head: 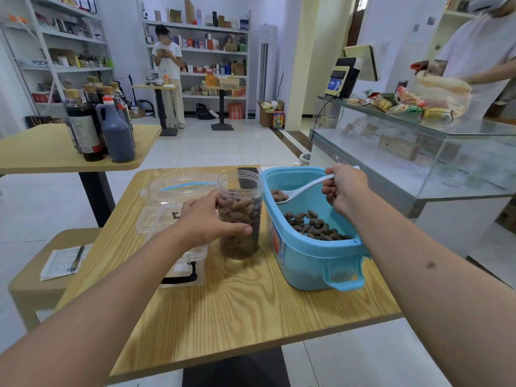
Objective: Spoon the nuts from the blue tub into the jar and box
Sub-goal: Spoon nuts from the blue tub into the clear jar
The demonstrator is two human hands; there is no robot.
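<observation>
A clear plastic jar (240,188) stands upright mid-table, about three quarters full of brown nuts. My left hand (208,217) grips its side. To its right sits the blue tub (312,255) with a heap of nuts (312,226) at its near end. My right hand (344,191) holds the handle of a white spoon (304,188) over the tub's far end; the bowl carries a few nuts. The clear box (178,196) with a black handle lies open behind my left forearm, partly hidden.
The wooden table (237,308) ends close in front of me. A dark phone (247,177) lies behind the jar. A bench (42,275) with papers and a pen stands left. A table with sauce bottles (97,127) is far left; a glass counter (418,152) with a person behind it is right.
</observation>
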